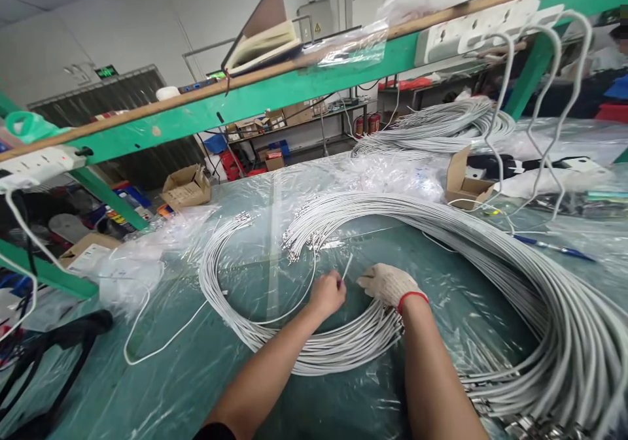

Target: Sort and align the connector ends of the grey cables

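White cable (pixel 347 269) is pinched in the bare left hand (pixel 328 294) at mid-frame; the gloved right hand (pixel 388 283) rests on the small coil (pixel 314 355), its grip unclear. A sideways tug could snag neighbouring strands and tangle the big coil (pixel 540 283) at right.

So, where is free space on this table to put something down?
Free: table inside the small coil, beside the left hand; also between the right hand and the big bundle. Crowded: the right side under that bundle.
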The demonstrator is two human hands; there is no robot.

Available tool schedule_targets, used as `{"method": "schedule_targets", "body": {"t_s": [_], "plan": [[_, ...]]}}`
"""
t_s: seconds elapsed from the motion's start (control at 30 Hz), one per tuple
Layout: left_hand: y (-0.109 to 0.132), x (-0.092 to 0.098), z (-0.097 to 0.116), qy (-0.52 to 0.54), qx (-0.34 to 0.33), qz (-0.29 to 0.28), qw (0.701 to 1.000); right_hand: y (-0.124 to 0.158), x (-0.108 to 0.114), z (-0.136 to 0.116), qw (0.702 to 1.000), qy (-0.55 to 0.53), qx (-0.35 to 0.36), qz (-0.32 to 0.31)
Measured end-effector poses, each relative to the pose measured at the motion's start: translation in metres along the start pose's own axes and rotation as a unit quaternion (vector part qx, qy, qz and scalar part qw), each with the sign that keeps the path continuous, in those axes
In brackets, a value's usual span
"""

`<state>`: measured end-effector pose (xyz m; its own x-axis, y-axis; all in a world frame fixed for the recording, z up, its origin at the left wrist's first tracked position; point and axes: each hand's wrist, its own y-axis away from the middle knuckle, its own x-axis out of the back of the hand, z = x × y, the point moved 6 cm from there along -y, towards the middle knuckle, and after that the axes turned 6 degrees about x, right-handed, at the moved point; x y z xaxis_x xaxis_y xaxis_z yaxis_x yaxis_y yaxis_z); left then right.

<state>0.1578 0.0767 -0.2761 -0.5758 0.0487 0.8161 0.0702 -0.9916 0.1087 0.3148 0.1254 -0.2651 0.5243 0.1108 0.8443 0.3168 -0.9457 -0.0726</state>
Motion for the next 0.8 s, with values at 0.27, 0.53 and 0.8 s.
{"method": "schedule_targets", "body": {"t_s": [0.27,0.53,0.8], "plan": [[0.027,0.004,0.001,0.286,-0.042,-0.094,0.953,-0.009,0.021,0.002,0.917,-0.363,-0.025,0.161],[0.029,0.01,0.007,0.196,-0.082,-0.024,0.977,-0.002,0.028,-0.012,0.821,-0.53,-0.046,0.207],[0.031,0.007,0.005,0.179,-0.097,-0.031,0.979,-0.006,0.02,-0.011,0.793,-0.573,-0.034,0.205]]}}
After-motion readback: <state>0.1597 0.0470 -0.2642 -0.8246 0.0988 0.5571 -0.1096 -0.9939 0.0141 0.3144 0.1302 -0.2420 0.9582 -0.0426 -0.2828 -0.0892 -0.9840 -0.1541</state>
